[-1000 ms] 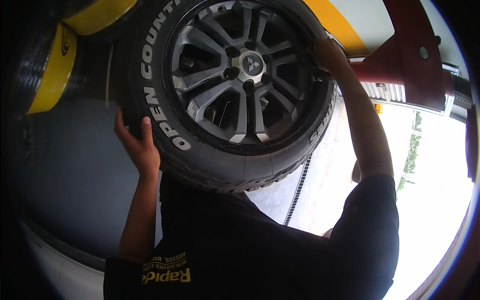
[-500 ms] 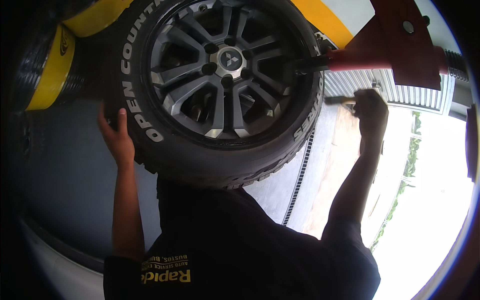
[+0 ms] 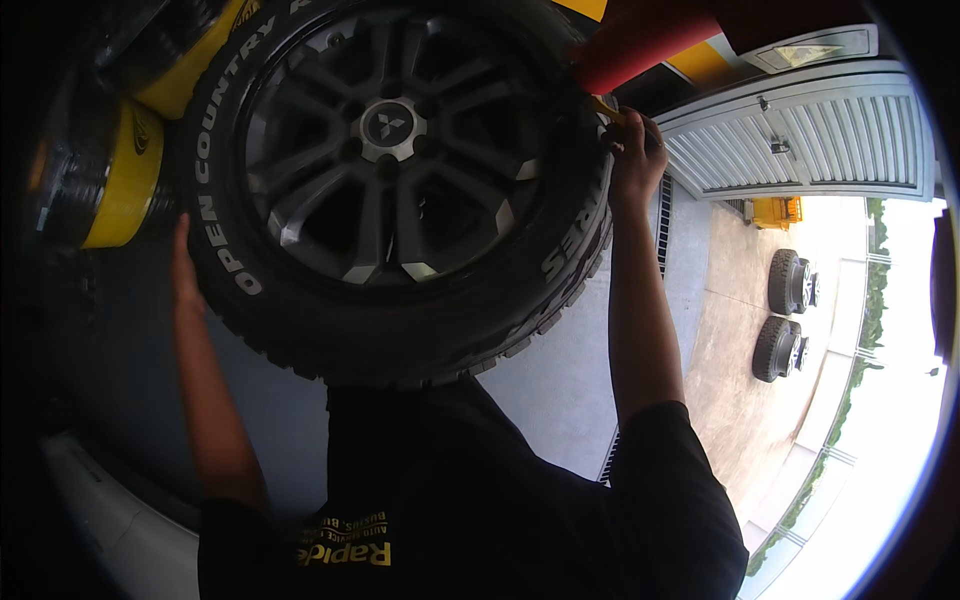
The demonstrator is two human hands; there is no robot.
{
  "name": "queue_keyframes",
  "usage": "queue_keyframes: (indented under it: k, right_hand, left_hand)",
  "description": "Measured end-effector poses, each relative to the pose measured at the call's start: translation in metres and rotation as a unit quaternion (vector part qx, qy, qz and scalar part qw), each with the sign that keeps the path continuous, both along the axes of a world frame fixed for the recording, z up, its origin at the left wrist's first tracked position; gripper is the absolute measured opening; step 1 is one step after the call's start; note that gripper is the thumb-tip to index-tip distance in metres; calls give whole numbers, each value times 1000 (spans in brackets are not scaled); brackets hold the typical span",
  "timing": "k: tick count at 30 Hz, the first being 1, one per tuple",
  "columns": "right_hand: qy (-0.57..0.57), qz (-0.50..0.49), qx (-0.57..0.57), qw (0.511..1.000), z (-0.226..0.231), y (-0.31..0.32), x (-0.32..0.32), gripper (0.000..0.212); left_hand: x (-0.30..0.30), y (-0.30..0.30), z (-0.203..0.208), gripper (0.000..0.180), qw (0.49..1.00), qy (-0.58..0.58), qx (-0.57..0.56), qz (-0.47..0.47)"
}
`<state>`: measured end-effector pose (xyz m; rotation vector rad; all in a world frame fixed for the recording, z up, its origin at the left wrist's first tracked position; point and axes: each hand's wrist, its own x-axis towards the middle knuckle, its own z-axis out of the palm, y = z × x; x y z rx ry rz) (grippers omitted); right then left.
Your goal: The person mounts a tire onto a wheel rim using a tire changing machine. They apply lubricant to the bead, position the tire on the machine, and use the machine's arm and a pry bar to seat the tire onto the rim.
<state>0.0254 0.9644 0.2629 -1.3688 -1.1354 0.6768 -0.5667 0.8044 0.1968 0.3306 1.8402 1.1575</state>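
Note:
A black tyre (image 3: 330,320) on a dark grey alloy wheel (image 3: 387,200) fills the upper middle, its spoked face toward me. My left hand (image 3: 186,268) lies against the tyre's left side, fingers stretched up along the tread. At the tyre's upper right edge, my right hand (image 3: 637,155) is closed on a slim tool with a yellow handle (image 3: 606,110), which looks like a small brush. The tool's far end meets the tyre rim area and is partly hidden in shadow. Just above it, the end of a red machine arm (image 3: 645,45) reaches over the tyre.
Yellow-and-black drums (image 3: 125,175) stand at the left. A grey louvred cabinet door (image 3: 800,135) is at the upper right. Beyond it, two wheels (image 3: 783,350) and a yellow object (image 3: 777,212) are on the floor. A drain grate (image 3: 664,225) crosses the grey floor.
My right hand has moved left and up with the tool, from apart from the tyre to its edge. The view has shifted, and my left hand lies flatter along the tyre.

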Motion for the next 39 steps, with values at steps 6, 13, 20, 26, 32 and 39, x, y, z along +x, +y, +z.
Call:
queue_keyframes:
  k: [6,13,20,26,32,39]
  right_hand:
    - [-115,153,-33,981,20,39,0,32]
    - [-293,94,-36,951,35,19,-13,31]
    - [16,-7,83,996,58,39,53,32]
    - [-104,155,-105,977,-36,138,88,47]
    - [-128,146,-153,969,-72,139,91,32]
    - [-184,1,-195,963,-54,72,98,36]
  left_hand:
    - [6,-21,-14,91,996,-63,46,35]
    - [14,-12,-3,89,999,-8,6,34]
    - [-4,-4,-6,90,998,-53,33,22]
    - [-9,-10,-21,82,993,-84,82,21]
    - [-10,6,-10,81,990,-116,81,18]
    - [-32,98,19,72,999,-37,3,-35]
